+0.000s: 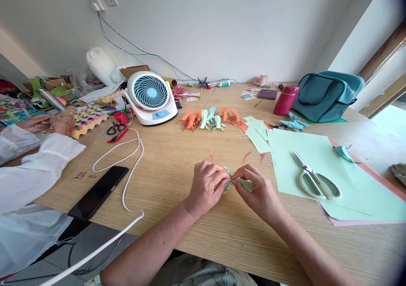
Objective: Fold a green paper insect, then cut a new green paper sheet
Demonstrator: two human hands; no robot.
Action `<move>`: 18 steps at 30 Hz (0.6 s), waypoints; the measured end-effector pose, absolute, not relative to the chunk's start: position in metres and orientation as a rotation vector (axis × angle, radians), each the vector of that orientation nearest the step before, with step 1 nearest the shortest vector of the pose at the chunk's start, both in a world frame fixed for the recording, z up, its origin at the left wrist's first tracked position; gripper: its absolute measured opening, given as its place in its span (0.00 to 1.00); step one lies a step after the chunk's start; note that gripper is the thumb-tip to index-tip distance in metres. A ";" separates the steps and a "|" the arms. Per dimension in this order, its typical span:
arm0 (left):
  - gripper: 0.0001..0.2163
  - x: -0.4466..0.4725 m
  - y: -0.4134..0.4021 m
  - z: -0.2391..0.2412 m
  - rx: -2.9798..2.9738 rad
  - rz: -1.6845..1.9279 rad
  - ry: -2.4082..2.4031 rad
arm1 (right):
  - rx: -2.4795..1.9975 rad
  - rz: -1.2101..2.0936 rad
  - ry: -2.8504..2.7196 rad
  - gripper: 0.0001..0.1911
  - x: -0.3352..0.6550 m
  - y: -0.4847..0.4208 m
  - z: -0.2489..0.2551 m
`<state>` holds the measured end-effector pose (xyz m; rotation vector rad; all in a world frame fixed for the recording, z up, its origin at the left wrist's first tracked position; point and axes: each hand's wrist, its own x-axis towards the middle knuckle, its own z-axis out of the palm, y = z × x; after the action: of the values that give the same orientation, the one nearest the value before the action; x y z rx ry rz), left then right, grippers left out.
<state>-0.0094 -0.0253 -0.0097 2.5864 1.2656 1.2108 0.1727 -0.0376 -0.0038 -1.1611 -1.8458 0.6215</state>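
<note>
1. Pinching a folded green paper (246,185) together, the left hand (204,191) and right hand (258,193) meet over the near part of the tabletop (171,159). Take the paper as the clock's centre, with 12 toward the wall (222,32).
2. The left thumb and forefinger close on the paper, the other fingers curled behind them.
3. The right thumb and forefinger press on it just beside the left ones; a pale strip of it shows under the right hand, toward 3 o'clock.
4. At 3 o'clock, scissors (319,182) lie on green sheets (293,150), tips toward 11.
5. Between 11 and 12, folded figures (211,114) stand in a row, orange, green and blue.
6. At 1 o'clock lie small green slips (256,136); beyond them stands a pink bottle (286,101), and a blue bag (320,97) sits just beside it, toward 2.
7. At 9 o'clock lies a black phone (98,193).
8. Between 10 and 11 stands a fan (150,93).
9. Well apart, near 10, are a co-worker's hands (63,123).
</note>
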 end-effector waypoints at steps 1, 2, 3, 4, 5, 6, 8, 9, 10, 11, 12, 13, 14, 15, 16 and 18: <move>0.04 -0.009 -0.025 -0.010 2.578 1.200 1.266 | -1.164 0.632 -1.852 0.05 0.173 -0.038 -0.004; 0.04 -0.010 -0.025 -0.010 2.561 1.194 1.263 | -1.168 0.648 -1.853 0.04 0.173 -0.038 -0.005; 0.04 -0.010 -0.024 -0.010 2.535 1.192 1.254 | -1.172 0.667 -1.849 0.04 0.173 -0.037 -0.005; 0.04 -0.009 -0.023 -0.011 2.501 1.199 1.236 | -1.175 0.685 -1.840 0.03 0.173 -0.037 -0.006; 0.05 -0.009 -0.021 -0.011 2.461 1.213 1.209 | -1.178 0.701 -1.825 0.03 0.173 -0.036 -0.006; 0.05 -0.010 -0.020 -0.012 2.422 1.236 1.181 | -1.185 0.720 -1.802 0.03 0.174 -0.035 -0.006; 0.08 -0.010 -0.018 -0.012 2.347 1.290 1.153 | -1.212 0.794 -1.730 0.05 0.177 -0.031 -0.008; 0.10 -0.010 -0.018 -0.012 2.313 1.321 1.160 | -1.228 0.855 -1.678 0.06 0.178 -0.030 -0.009; 0.12 -0.011 -0.018 -0.012 2.284 1.348 1.177 | -1.237 0.928 -1.615 0.08 0.180 -0.027 -0.010; 0.12 -0.011 -0.018 -0.011 2.259 1.371 1.198 | -1.236 1.006 -1.544 0.10 0.182 -0.025 -0.011; 0.12 -0.011 -0.018 -0.011 2.239 1.391 1.211 | -1.223 1.079 -1.474 0.12 0.183 -0.023 -0.013; 0.10 -0.011 -0.019 -0.010 2.229 1.406 1.214 | -1.199 1.142 -1.407 0.13 0.184 -0.022 -0.014; 0.08 -0.011 -0.019 -0.009 2.234 1.412 1.209 | -1.171 1.195 -1.347 0.15 0.185 -0.020 -0.015; 0.06 -0.010 -0.020 -0.009 2.252 1.406 1.199 | -1.146 1.240 -1.296 0.16 0.185 -0.019 -0.016; 0.04 -0.009 -0.020 -0.009 2.281 1.392 1.186 | -1.127 1.278 -1.254 0.17 0.185 -0.019 -0.016; 0.01 -0.007 -0.021 -0.009 2.338 1.358 1.166 | -1.106 1.334 -1.199 0.18 0.184 -0.019 -0.016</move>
<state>-0.0074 -0.0210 -0.0087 2.3383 1.1660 1.3580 0.1837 -0.0187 -0.0165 -1.1058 -1.1990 1.3340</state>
